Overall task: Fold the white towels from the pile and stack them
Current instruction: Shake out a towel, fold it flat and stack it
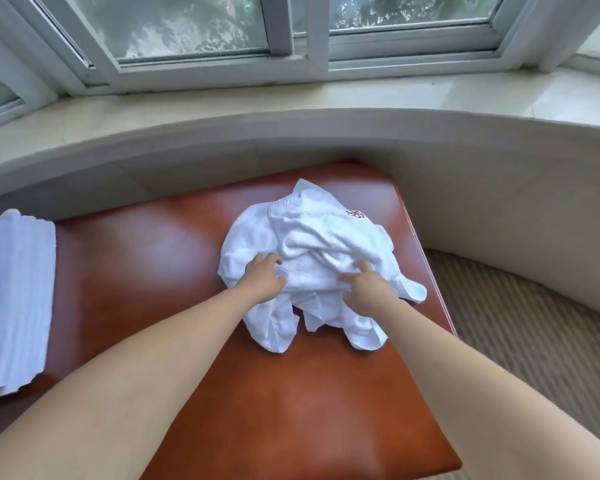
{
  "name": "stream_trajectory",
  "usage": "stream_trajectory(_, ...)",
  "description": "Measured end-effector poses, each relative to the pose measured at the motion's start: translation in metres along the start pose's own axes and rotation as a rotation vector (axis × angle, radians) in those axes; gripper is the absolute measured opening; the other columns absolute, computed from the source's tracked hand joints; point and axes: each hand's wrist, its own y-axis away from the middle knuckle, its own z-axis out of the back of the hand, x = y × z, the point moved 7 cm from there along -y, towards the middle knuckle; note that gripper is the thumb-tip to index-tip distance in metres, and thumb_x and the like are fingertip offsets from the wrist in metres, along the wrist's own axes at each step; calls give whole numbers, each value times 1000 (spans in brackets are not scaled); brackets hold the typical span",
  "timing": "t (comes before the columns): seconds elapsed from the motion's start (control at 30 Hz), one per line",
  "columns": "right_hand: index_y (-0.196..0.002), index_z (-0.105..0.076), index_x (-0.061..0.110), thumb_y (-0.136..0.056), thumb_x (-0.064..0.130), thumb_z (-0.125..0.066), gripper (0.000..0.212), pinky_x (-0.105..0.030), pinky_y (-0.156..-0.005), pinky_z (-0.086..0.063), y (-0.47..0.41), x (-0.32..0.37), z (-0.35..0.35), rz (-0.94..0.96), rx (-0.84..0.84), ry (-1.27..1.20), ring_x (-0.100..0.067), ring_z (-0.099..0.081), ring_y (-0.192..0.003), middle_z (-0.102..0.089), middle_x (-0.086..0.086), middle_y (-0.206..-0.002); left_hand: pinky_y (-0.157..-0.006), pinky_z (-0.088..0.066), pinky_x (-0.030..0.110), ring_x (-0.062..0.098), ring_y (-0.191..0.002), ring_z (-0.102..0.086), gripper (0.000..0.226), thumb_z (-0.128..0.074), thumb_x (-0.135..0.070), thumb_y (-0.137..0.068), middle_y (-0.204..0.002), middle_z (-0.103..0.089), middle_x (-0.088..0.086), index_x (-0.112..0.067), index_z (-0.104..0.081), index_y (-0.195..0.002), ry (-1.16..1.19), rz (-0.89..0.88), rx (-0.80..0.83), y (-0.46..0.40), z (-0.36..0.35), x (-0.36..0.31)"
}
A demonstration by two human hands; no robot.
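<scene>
At nine o'clock the stack (pixel 13 299) of folded towels lies half off the frame, well apart from the work; a careless sweep of a freed towel that way could knock its layers askew. The left hand (pixel 262 278) rests on the near-left of the pile (pixel 319 258), fingers curled into cloth, seemingly gripping a fold; the right hand (pixel 366 289) pinches terry just beside it. The pile sits at one o'clock on the brown counter (pixel 153 258), close to its right edge; likely risks: both hands catching different towels, so several lift tangled; or a tail near four o'clock sliding off onto the carpet (pixel 520 327).
</scene>
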Motion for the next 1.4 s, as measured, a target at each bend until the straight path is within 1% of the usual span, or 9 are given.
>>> stream_trajectory(0.17,-132,-64,32,-100,17,-46,40,-34,-78,-52,-14,-8,18,-29,-159,-16,-25,-65,-105,-60,2,-128,-64,-54,42,27,-77,-65,47,-59,-18,-95,-108,-57,2,-22,-33,-133,176,84,-80,-18,8,-2)
stream_trajectory(0.3,-109,-69,32,-92,11,-47,35,-36,-75,-55,-9,-7,24,-43,-226,-107,-25,-65,-94,-65,4,-106,-76,-53,36,21,-89,-66,44,-62,-22,-91,-117,-60,-2,-21,-47,-132,310,102,-32,-15,6,-7)
stream_trajectory(0.43,-106,-41,26,-83,13,-52,28,-32,-54,-39,5,5,22,-77,-179,-179,-21,-58,-72,-61,2,-85,-68,-43,30,16,-76,-53,12,-54,-22,-86,-90,-57,-3,-20,-57,-98,392,70,51,8,8,-6)
stream_trajectory(0.6,-73,-48,20,-85,17,-52,13,-29,-59,-40,32,53,40,-57,-159,-140,-26,-57,-76,-55,1,-74,-83,-47,33,20,-100,-56,34,-54,-21,-86,-111,-56,-3,-20,-64,-119,463,134,21,52,40,30)
stream_trajectory(0.73,-87,-65,19,-90,13,-51,15,-32,-72,-51,69,108,70,-10,-329,-168,-31,-64,-93,-65,-1,-93,-68,-47,30,22,-82,-61,31,-67,-41,-90,-95,-64,3,-11,-67,-99,592,87,-68,97,79,67)
stream_trajectory(0.9,-85,-59,17,-92,7,-45,19,-30,-64,-42,127,205,76,96,-510,-82,-33,-58,-84,-50,-6,-97,-77,-51,28,16,-102,-66,17,-57,-26,-96,-110,-71,-2,-26,-68,-109,727,-29,-214,181,121,128)
stream_trajectory(1.0,-97,-71,16,-91,8,-42,30,-37,-75,-52,156,273,48,182,-540,-99,-31,-61,-86,-52,-5,-101,-72,-51,26,15,-96,-65,15,-55,-22,-94,-102,-71,-5,-26,-67,-102,724,10,-214,236,118,198)
stream_trajectory(1.17,-121,-73,24,-93,9,-48,41,-30,-86,-49,179,372,-66,411,-277,-92,-27,-65,-109,-64,-1,-125,-107,-50,45,28,-115,-65,33,-60,-19,-92,-121,-70,8,-16,-68,-123,732,333,-99,306,51,343)
stream_trajectory(1.4,-135,-63,24,-98,23,-55,38,-31,-101,-46,165,370,-236,300,316,130,-20,-55,-126,-58,2,-140,-107,-48,37,27,-108,-64,42,-59,-36,-98,-120,-69,13,-3,-64,-124,643,628,138,350,-59,454)
